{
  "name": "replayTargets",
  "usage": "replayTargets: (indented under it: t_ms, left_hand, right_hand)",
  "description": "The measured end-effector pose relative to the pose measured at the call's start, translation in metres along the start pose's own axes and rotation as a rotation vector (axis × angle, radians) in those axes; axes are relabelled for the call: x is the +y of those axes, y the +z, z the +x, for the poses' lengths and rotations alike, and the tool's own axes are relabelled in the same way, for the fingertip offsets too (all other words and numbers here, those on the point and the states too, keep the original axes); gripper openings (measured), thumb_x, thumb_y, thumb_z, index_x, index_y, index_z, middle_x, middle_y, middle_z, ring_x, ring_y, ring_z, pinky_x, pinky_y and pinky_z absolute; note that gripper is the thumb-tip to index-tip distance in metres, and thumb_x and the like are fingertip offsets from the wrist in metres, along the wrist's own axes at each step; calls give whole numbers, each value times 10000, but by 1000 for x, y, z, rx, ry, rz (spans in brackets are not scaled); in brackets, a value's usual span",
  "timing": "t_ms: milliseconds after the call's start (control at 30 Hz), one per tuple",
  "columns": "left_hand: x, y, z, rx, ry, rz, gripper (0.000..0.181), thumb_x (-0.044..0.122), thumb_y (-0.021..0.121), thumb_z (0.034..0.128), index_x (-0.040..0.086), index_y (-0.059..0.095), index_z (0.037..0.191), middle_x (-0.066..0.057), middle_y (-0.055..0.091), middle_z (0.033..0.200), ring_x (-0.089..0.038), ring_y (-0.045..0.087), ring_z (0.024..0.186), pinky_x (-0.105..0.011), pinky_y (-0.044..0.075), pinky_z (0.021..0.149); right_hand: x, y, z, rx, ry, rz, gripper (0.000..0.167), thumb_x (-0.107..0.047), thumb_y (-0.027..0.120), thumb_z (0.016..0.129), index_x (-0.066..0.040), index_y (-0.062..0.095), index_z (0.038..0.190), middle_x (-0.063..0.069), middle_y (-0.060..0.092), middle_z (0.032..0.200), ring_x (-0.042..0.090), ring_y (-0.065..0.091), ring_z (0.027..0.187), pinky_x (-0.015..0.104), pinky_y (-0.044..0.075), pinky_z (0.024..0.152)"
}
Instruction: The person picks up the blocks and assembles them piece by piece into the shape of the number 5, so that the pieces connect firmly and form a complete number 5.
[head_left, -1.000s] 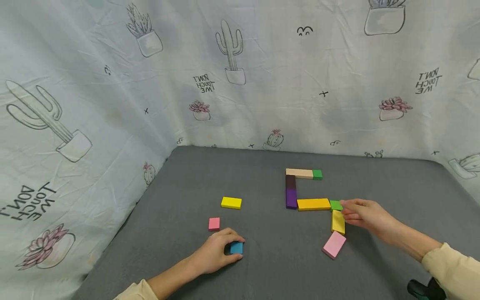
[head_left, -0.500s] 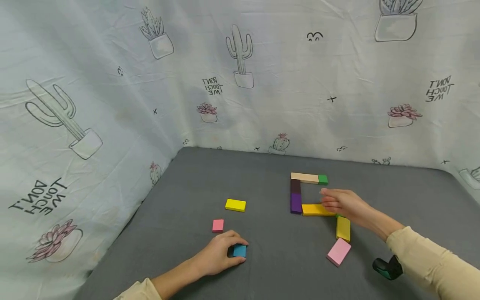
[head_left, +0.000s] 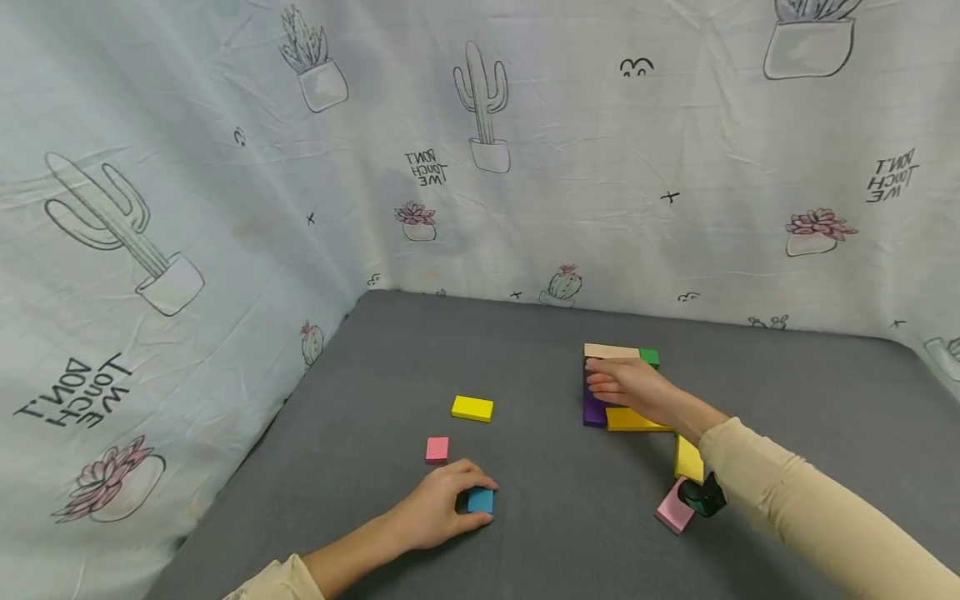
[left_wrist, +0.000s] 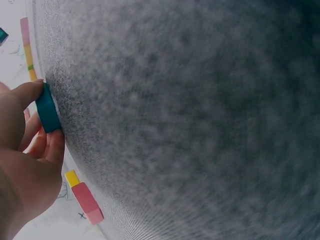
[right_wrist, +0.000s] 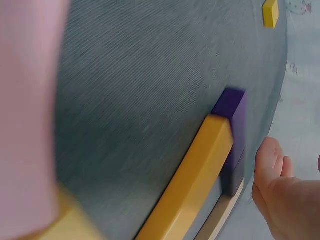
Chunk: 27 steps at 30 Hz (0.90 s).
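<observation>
Between the thumb and fingers of my left hand (head_left: 437, 510) is a small blue block (head_left: 481, 501), resting on the grey cloth; the left wrist view shows this pinch on the block (left_wrist: 47, 109) too. My right hand (head_left: 636, 389) hovers over a line of blocks, fingers extended and nothing held. Under and around it are a beige block (head_left: 611, 351), a green block (head_left: 649, 357), a purple block (head_left: 594, 412) and an orange block (head_left: 632, 419). The dark block beyond the purple one is mostly hidden by the hand in the head view.
A yellow block (head_left: 688, 458) and a pink block (head_left: 667, 517) continue the line nearer the person, partly covered by the right sleeve and a dark device (head_left: 702, 495). Apart on the left lie a yellow block (head_left: 472, 408) and a small pink block (head_left: 437, 449). A printed curtain (head_left: 540, 208) stands behind.
My right hand has moved left and away from me, from the near green block to above the purple and dark blocks. The left hand keeps its hold on the blue block.
</observation>
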<state>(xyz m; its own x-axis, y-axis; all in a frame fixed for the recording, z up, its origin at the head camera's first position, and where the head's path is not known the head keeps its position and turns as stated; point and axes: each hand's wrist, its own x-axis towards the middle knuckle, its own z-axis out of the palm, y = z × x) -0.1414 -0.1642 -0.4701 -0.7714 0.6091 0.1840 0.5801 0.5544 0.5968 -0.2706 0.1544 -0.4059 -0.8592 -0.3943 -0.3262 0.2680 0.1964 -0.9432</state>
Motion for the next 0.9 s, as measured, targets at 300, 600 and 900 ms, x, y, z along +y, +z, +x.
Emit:
replayTargets:
  t_ms: [300,600,900]
  left_hand:
    - [0,0,-1,11,8,4,282,182,749,845,82,673,1097,45,576,1042,-70,539,924,-210,471,812]
    - [3,0,0,1,-12,-4,280,198,747,847,91,676,1095,54,570,1029,-60,532,907,-211,472,799]
    - [3,-1,1,0,-9,8,289,187,758,836,87,677,1095,50,575,1033,-57,534,912,-208,471,800]
  right_hand:
    - [-11,34,22,-54,-42,-18,591,-234,453,1024,141,234,1424,332,341,1398,410,371,1288,421,343,1032]
    - [-9,57,39,-16,-61,-5,535,-191,476,1013,140,301,1396,330,397,1357,408,416,1253,436,365,1014]
    - [-8,83,55,34,-63,-64,462,-175,522,992,117,425,1337,277,497,1283,365,498,1181,404,425,961]
